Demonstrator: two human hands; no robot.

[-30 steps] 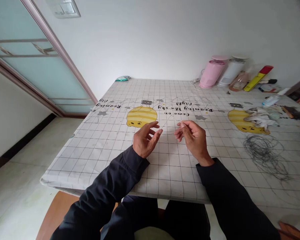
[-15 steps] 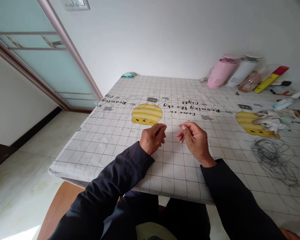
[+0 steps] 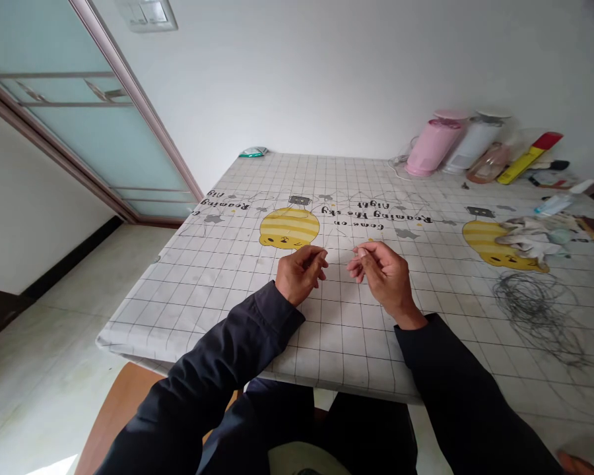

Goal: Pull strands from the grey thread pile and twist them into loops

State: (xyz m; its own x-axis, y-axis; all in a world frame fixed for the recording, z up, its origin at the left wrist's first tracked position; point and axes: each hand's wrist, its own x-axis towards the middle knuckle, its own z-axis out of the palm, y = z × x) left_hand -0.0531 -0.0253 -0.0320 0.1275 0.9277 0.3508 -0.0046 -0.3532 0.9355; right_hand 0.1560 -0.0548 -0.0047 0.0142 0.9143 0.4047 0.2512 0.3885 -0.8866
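Observation:
My left hand (image 3: 301, 274) is closed in a pinch, thumb against the bent fingers, above the checked tablecloth (image 3: 218, 284). Facing it a short gap away, my right hand (image 3: 385, 277) also pinches, its thumb and index fingertip together and the other fingers curled. Whatever lies between the fingertips is too fine to make out. To the right of my right hand lies a loose tangle of thin dark wire or thread (image 3: 534, 310). Faint thin strands also run across the cloth beyond my hands.
Along the wall stand a pink cylinder (image 3: 433, 148), a white cylinder (image 3: 475, 145) and a yellow-and-red box (image 3: 529, 158). A crumpled cloth (image 3: 534, 237) lies at the right, near a clear bottle (image 3: 559, 203). A small green-and-white packet (image 3: 253, 152) sits at the far left corner.
The view has shifted slightly. My hands keep nearly the same pinched pose and spacing, with only a small change in the left fingers.

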